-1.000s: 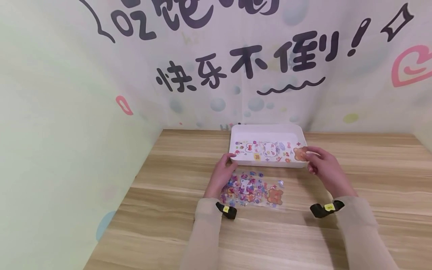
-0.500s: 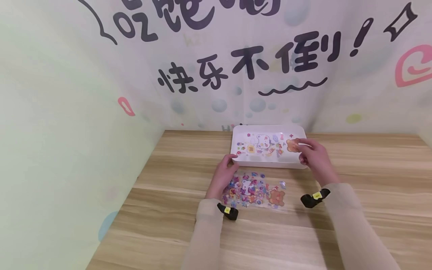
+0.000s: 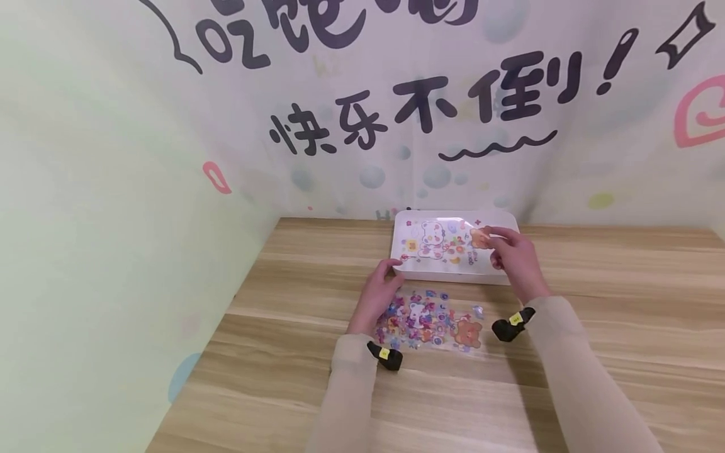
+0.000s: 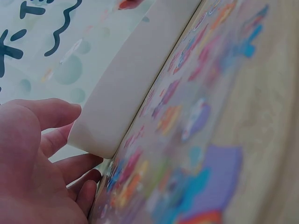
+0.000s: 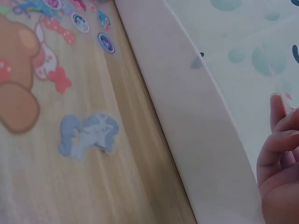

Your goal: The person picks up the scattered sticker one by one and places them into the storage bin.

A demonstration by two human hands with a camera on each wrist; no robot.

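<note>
Sticker sheet [image 3: 433, 234] shifted left — right fingers [image 3: 505, 233] pinching its end, left fingers [image 4: 56, 114] gripping tray [image 3: 453, 276].

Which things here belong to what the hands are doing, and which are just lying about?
In use:
White rectangular plastic tray, left hand at its corner
Pastel-printed clear plastic sticker sheet, pinched by right hand

Lying about:
Colourful stickers on clear film, unheld on wood-patterned table, perhaps for later
</note>
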